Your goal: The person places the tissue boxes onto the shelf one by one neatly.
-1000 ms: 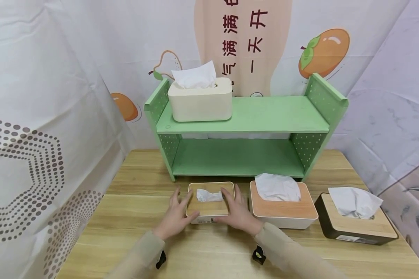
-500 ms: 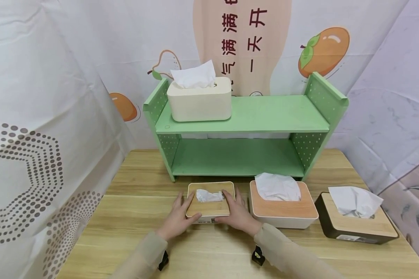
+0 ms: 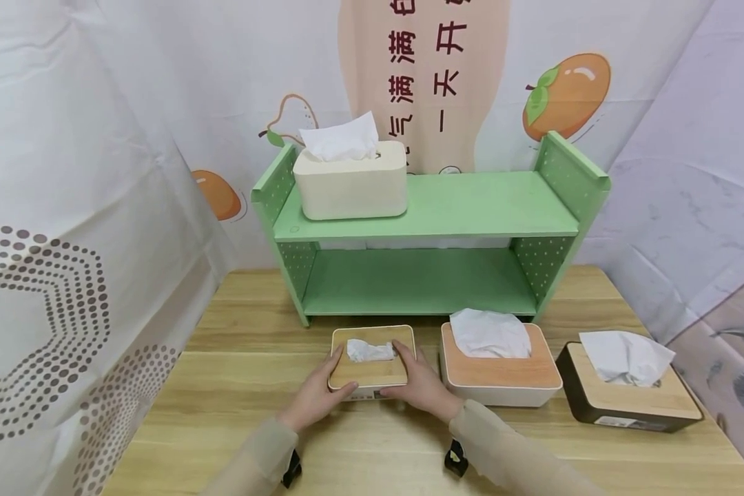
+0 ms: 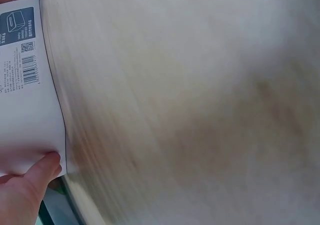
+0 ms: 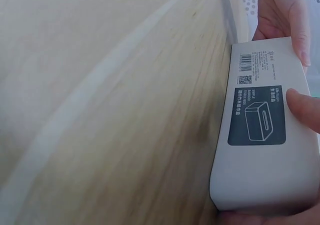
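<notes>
A small tissue box (image 3: 372, 376) with a wood-look lid and white sides rests on the table, a short crumpled tissue (image 3: 369, 351) showing at its slot. My left hand (image 3: 315, 398) grips its left end, thumb on the front side and fingers along the far left. On the right end, my right hand (image 3: 423, 387) holds it, with the thumb at the front and the index finger reaching over the lid. A printed label (image 5: 257, 116) marks the white front of the box in the right wrist view. The left wrist view shows my thumb (image 4: 44, 172) pressing near the box's corner.
Behind the small box stands a green two-tier shelf (image 3: 490, 203) with a cream tissue box (image 3: 353, 191) on its upper left. Close to my right hand sits an orange-topped tissue box (image 3: 496, 372). A black-sided tissue box (image 3: 641, 399) lies farther right on the wooden table (image 3: 223, 386).
My left hand's spread fingers have drawn in against the small box's left end. My right hand's fingers have drawn closer to its right side. The head view has shifted slightly.
</notes>
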